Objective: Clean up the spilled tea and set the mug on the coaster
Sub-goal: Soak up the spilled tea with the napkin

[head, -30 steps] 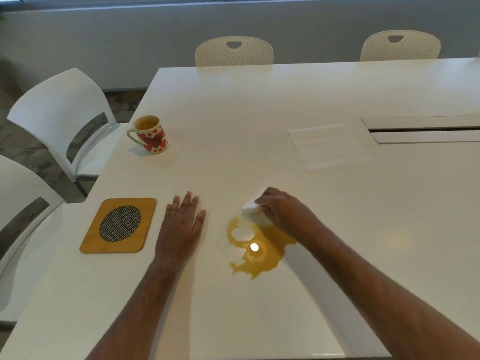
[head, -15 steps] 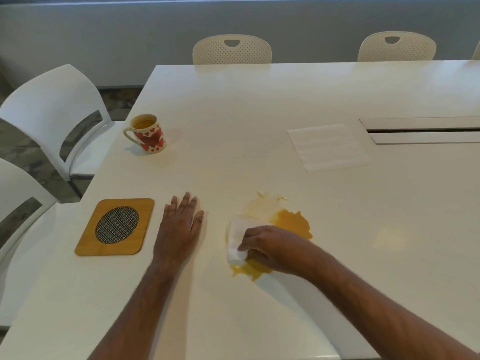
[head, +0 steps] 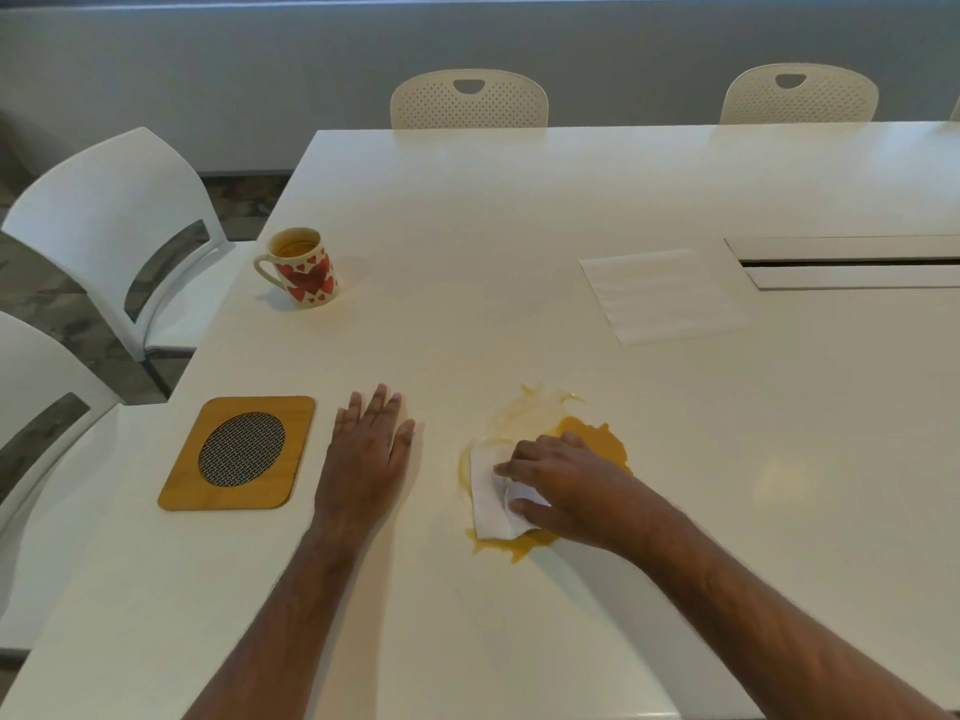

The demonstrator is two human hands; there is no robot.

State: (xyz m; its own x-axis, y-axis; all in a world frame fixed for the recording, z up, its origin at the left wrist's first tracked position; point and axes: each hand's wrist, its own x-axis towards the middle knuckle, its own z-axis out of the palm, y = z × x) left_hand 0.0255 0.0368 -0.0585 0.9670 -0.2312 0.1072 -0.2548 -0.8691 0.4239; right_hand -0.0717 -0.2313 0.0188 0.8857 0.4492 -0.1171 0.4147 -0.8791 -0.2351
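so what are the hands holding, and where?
Right hand grips the tissue at its right side; left hand holds nothing.

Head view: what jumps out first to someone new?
The orange-yellow tea spill on the white table, near its front edge, with the right hand pressing a white napkin into its left side. Left of it, the left hand lies flat beside the wooden coaster. The heart-patterned mug stands farther back by the table's left edge.
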